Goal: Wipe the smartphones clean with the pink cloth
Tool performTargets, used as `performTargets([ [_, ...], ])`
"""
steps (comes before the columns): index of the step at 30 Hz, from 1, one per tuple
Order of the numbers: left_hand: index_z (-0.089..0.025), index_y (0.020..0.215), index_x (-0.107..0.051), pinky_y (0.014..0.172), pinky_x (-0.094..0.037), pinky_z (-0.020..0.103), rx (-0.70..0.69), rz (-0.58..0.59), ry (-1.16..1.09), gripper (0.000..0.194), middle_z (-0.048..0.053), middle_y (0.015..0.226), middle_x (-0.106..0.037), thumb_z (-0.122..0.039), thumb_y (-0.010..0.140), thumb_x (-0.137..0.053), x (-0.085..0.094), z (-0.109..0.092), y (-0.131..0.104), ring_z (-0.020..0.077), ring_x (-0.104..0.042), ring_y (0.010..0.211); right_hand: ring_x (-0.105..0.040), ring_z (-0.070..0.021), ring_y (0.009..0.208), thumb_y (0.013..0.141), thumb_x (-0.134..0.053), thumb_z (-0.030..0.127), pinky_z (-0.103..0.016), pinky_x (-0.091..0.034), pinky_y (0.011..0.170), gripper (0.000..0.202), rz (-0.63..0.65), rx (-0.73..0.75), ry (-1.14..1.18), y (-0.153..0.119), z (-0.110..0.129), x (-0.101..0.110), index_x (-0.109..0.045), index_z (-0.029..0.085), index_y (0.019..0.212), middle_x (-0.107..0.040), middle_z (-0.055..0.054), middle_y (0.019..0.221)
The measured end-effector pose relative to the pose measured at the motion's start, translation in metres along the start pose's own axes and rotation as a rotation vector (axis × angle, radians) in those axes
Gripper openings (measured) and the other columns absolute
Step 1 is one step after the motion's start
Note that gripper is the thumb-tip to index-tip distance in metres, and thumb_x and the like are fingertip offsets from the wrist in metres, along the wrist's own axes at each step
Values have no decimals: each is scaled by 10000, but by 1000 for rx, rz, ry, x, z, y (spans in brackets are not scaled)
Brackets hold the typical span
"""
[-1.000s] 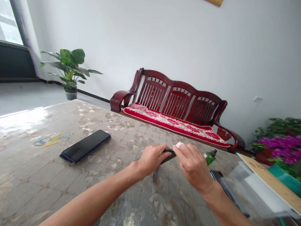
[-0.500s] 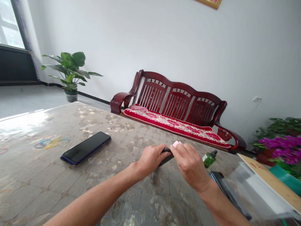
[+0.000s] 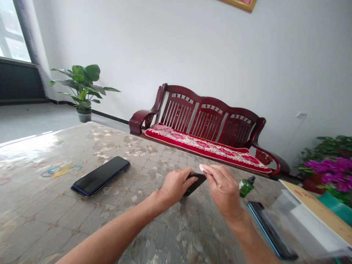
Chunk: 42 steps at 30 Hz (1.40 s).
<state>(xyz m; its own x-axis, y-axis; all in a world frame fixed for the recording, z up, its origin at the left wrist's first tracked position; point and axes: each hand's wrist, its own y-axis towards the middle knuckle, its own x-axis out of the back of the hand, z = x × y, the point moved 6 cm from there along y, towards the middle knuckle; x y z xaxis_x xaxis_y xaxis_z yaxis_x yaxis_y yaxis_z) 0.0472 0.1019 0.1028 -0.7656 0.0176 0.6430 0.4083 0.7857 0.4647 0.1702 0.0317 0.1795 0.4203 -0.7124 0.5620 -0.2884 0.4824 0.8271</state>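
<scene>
My left hand (image 3: 177, 186) is closed round one end of a black phone (image 3: 195, 185), which is tilted up over the table. Pinched in the fingers of my right hand (image 3: 223, 187) is a small pink piece, perhaps a cloth (image 3: 202, 168), mostly hidden by the fingers. It is at the phone's upper right corner; whether it touches is hard to tell. A second phone (image 3: 101, 176), dark with a blue edge, lies flat to the left. Just right of my right hand stands a small green spray bottle (image 3: 246, 186).
Another phone (image 3: 271, 231) lies at the right beside a clear plastic box (image 3: 299, 220). Loose coloured rubber bands (image 3: 59, 169) are on the patterned table (image 3: 154, 234) at the left. Beyond it are a wooden bench (image 3: 206, 117), a potted plant (image 3: 84, 88) and purple flowers (image 3: 327, 168).
My right hand has shifted slightly, with its pink piece a little further left and less of it showing. More of the black phone's face shows between the hands.
</scene>
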Motion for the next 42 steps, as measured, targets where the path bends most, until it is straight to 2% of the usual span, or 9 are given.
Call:
performTargets([
  [6,-228,905,-658,688,-419,234,16,-36,101,159,9,837,-687,-341,959,-559,8,2,2,185,-643,798,-647,-174,889,943,-550,147,-326,-510,842,207,36,2,47,-16,-4,-14,-688,226,1074,-720,-59,961],
  [10,-222,889,-666,693,-414,241,58,-42,139,121,15,820,-676,-309,933,-593,12,5,4,192,-638,812,-652,-174,839,940,-568,258,-307,-519,796,162,-67,-306,189,-31,-33,-21,-713,215,997,-712,-52,903],
  [15,-222,866,-668,671,-404,251,69,-29,176,90,9,800,-673,-303,886,-634,19,7,10,196,-634,787,-678,-197,848,869,-633,423,-302,-532,794,283,-80,-785,587,-56,-50,-58,-721,195,1012,-741,-62,965],
  [19,-217,863,-654,661,-407,251,60,47,222,84,9,811,-686,-299,865,-636,26,5,16,196,-644,777,-664,-203,788,802,-670,488,-294,-520,735,368,-96,-924,727,-76,-48,-85,-725,160,959,-741,-57,862],
  [27,-214,886,-648,644,-427,266,-21,251,539,167,50,858,-708,-357,916,-568,25,-10,32,231,-674,812,-632,-190,676,733,-696,443,-279,-495,635,297,-103,-957,778,-112,-49,-117,-737,170,840,-724,-37,755],
  [30,-212,870,-643,633,-424,266,-27,254,578,207,57,847,-705,-388,933,-557,20,-13,33,233,-674,793,-635,-193,656,714,-698,433,-287,-500,627,286,-122,-972,825,-113,-51,-121,-736,175,832,-722,-32,732],
  [36,-215,835,-631,662,-413,244,-12,-5,379,177,14,768,-658,-317,951,-543,11,-1,20,192,-634,777,-663,-200,763,764,-663,377,-302,-523,717,241,-218,-945,719,-103,-66,-101,-733,194,903,-737,-46,852],
  [39,-210,876,-634,693,-427,251,-16,-181,197,131,11,797,-663,-288,934,-546,3,11,7,187,-620,780,-652,-184,780,830,-607,351,-285,-516,732,201,-216,-833,572,-95,-68,-85,-729,209,902,-723,-43,873],
  [42,-207,851,-632,696,-444,259,-32,-262,72,161,14,791,-656,-299,926,-522,-6,23,-5,186,-610,760,-647,-178,789,882,-559,313,-274,-515,732,187,-175,-710,453,-91,-64,-78,-721,223,905,-711,-40,875],
])
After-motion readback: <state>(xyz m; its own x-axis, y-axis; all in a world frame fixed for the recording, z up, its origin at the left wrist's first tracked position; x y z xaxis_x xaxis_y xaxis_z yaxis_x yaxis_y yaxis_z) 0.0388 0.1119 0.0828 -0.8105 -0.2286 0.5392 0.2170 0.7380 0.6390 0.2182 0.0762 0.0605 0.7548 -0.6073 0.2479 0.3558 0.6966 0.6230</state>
